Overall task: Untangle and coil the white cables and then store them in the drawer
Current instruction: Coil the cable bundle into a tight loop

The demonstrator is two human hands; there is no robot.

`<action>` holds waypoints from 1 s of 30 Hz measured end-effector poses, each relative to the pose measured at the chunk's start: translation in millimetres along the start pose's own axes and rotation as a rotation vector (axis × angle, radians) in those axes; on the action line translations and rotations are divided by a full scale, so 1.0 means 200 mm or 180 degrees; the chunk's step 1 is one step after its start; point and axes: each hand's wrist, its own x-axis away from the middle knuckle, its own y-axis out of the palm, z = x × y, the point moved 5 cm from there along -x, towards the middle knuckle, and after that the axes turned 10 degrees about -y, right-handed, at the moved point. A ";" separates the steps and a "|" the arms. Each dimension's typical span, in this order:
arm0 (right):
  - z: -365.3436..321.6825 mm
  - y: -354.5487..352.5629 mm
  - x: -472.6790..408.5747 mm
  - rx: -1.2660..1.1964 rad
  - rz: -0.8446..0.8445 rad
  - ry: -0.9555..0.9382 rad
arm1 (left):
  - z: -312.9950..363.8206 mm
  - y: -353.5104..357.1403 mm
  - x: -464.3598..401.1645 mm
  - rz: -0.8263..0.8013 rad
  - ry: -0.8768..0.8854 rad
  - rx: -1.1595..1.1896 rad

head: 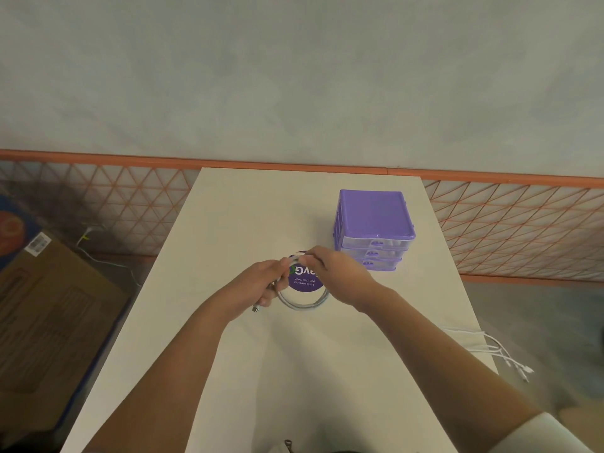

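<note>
pale bench (228, 354) is carrying a purple drawer unit (374, 228), drawers closed. both hands are working above a purple round sticker (302, 284): left hand (261, 284) is gripping the coiled white cable (304, 304), right hand (336, 273) is pinching its top strand. coiling looks nearly finished; next, opening a drawer. more white cables (496, 351) are lying at the bench's right edge.

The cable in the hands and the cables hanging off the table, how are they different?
The cable in the hands is wound into a round coil; the cables hanging off the table trail loose in straggly lines. The coiled one is held above the table by the left hand and right hand, near the purple drawer unit; the loose ones droop over the right edge, untouched. Both are white.
</note>
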 end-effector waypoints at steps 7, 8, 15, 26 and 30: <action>-0.01 -0.01 0.03 -0.1288 -0.0521 0.0194 | -0.01 0.03 0.00 -0.0202 0.0044 0.0040; -0.02 -0.01 0.03 -0.1229 -0.0536 0.0184 | -0.01 0.03 0.00 -0.0195 0.0038 0.0024; 0.02 0.03 0.02 -0.0157 -0.0458 0.0145 | 0.00 -0.04 -0.01 0.0547 -0.0141 -0.1286; -0.01 -0.02 0.01 0.0997 0.0021 0.0261 | 0.07 -0.06 -0.02 0.1370 -0.0195 -0.2389; 0.00 -0.02 0.02 0.1013 0.0106 0.0385 | 0.08 -0.03 -0.04 0.0985 -0.0477 -0.2713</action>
